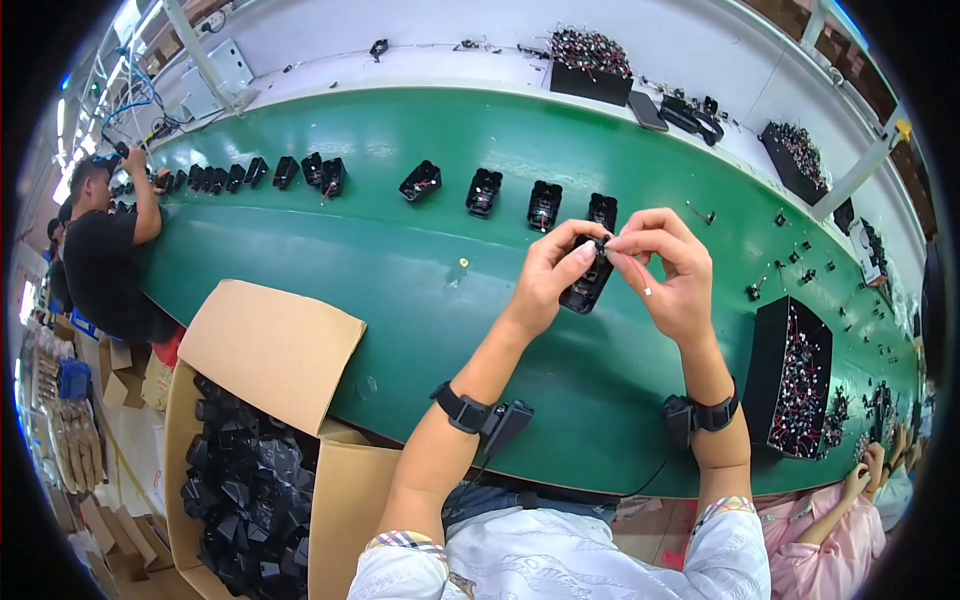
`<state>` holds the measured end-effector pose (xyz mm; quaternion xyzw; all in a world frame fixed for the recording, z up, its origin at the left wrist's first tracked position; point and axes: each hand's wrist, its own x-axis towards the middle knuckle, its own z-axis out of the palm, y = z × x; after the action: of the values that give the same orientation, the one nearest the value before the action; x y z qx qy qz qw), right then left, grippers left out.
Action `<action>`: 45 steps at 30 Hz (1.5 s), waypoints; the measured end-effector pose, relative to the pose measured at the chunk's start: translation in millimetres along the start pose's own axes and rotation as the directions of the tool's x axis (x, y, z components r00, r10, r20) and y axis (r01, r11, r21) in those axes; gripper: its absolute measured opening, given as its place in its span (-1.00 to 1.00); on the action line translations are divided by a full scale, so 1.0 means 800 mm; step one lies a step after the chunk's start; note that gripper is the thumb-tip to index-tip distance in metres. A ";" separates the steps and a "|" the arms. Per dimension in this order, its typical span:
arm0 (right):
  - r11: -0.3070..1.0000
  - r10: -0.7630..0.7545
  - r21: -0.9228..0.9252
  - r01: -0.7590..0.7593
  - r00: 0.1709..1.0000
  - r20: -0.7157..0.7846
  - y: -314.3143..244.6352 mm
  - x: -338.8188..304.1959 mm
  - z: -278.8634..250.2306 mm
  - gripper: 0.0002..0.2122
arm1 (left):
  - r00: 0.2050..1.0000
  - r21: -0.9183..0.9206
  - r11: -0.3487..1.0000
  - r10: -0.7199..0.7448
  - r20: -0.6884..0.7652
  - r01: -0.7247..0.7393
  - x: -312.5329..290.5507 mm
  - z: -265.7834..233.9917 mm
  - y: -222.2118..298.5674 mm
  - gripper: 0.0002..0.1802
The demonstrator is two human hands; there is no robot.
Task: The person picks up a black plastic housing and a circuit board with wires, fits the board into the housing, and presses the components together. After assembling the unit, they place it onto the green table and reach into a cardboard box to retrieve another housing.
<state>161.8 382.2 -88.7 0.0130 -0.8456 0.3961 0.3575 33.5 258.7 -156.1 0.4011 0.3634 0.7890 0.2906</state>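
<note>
My left hand (548, 275) grips a small black plastic housing (586, 283) above the green belt (400, 260). My right hand (672, 268) pinches a thin red and white wire (640, 275) at the top of that housing. Both wrists wear black straps with small devices. Just beyond my hands a row of similar black housings (483, 191) lies spaced along the belt.
An open cardboard box (270, 350) full of black housings stands at my lower left. A black bin of wired parts (795, 375) sits at my right, with more bins (590, 65) along the far white ledge. One person works at the far left, another at the lower right.
</note>
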 end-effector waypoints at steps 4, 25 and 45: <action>0.990 0.139 -0.007 -0.139 0.989 0.045 -0.003 0.001 -0.003 -0.88 | 1.000 0.005 1.000 -0.012 0.027 0.012 0.001 0.000 0.002 -0.73; 0.846 0.458 0.136 -0.515 0.834 0.309 0.011 0.002 -0.034 -0.83 | 0.846 0.814 0.336 0.430 0.315 -0.474 0.006 0.017 0.012 -0.41; 0.994 0.072 -0.084 -0.074 0.997 -0.024 -0.008 -0.022 0.040 -0.91 | 0.962 0.100 0.995 0.054 -0.266 -0.028 -0.002 0.020 -0.002 -0.35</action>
<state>158.2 351.3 -108.8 -0.0375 -0.8578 0.3728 0.3518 48.4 264.0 -151.5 0.3114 0.4280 0.8238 0.2028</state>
